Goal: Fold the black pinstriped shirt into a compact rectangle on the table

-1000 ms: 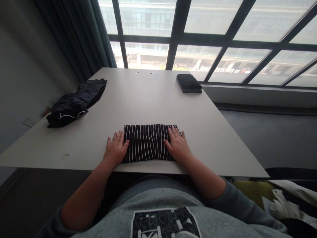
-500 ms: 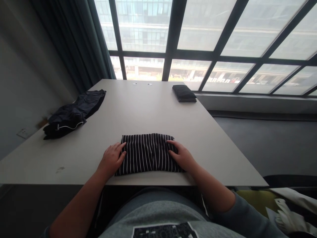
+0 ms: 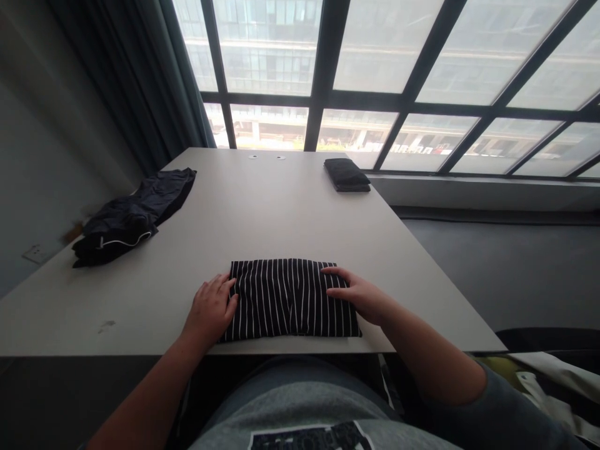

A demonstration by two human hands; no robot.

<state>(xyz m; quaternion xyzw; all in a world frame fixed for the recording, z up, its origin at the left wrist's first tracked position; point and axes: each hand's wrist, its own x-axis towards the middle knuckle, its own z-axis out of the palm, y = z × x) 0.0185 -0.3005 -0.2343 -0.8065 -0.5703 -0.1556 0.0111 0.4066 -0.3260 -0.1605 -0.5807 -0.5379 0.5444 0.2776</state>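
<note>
A folded black garment with white stripes (image 3: pixel 281 300) lies flat near the front edge of the white table (image 3: pixel 253 212). My left hand (image 3: pixel 210 309) rests at its left side, fingertips on the cloth's edge and the thumb apart from the fingers. On the right, my right hand (image 3: pixel 360 294) reaches over the garment's right side with fingers spread, fingertips at the striped cloth. Neither hand is closed around the fabric. What kind of garment it is cannot be made out from its folded shape.
A rumpled dark garment with a white cord (image 3: pixel 135 212) lies along the table's left edge. A folded black cloth item (image 3: pixel 347 174) sits at the far right corner. Beyond are a dark curtain (image 3: pixel 140 81) and a large window. Chair and pale fabric show at lower right.
The striped garment now lies slightly nearer to me, and its right side looks smoother and wider. My right hand has shifted a little to the right; the left stays at its edge.
</note>
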